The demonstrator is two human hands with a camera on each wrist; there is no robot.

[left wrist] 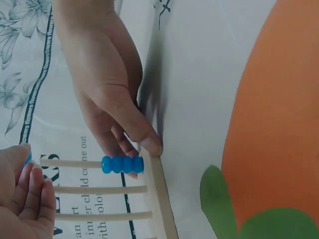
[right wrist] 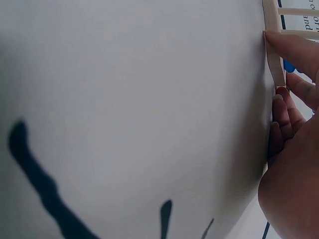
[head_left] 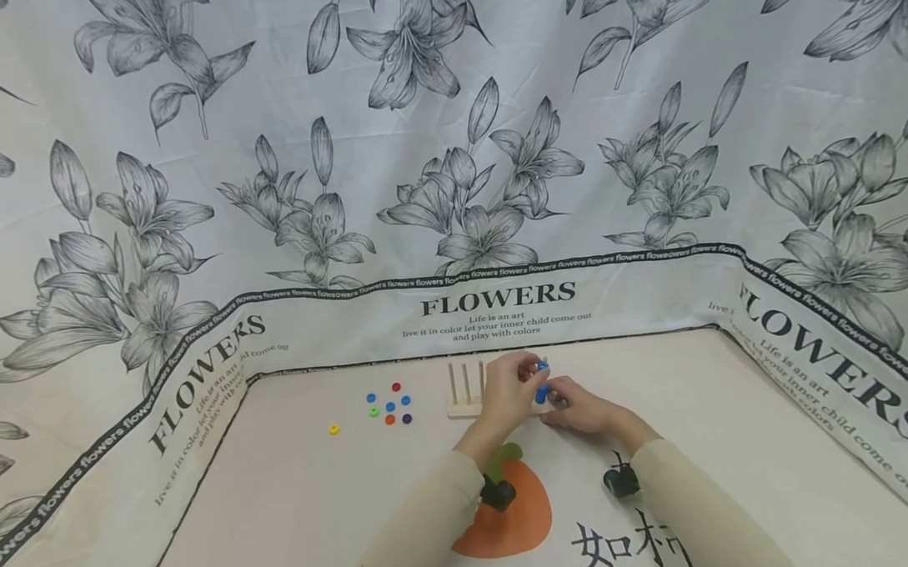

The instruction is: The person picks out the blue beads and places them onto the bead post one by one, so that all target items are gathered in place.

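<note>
Head view: rack (head_left: 457,413) stands upright near table's (head_left: 303,489) back edge, a bit right of that edge's middle. Left hand (head_left: 512,390) up at the rack's right-end peg, pinching a blue bead (head_left: 543,365). Right hand (head_left: 586,406) low at the rack's right end, by the blue stack (head_left: 541,395). Loose beads left of rack, toward table's back edge: red (head_left: 396,387), green (head_left: 374,412), orange (head_left: 389,419), purple (head_left: 407,419), three blues (head_left: 390,407); yellow (head_left: 335,429) apart, nearer table's left edge. Fruit print (head_left: 518,515) toward table's front edge. Flower curtain behind.

Left wrist view: left hand fingertips closed on the blue bead, right at the end peg's free tip; can't tell if it's threaded. Blue stack, looks like four, sits on that peg against the rack's base. Right hand grips the base's end, thumb on its long edge.

Right wrist view: right hand's thumb on the base, fingers bent around its end corner; bit of blue stack shows behind thumb. Dark print strokes, blurred, lower left.
</note>
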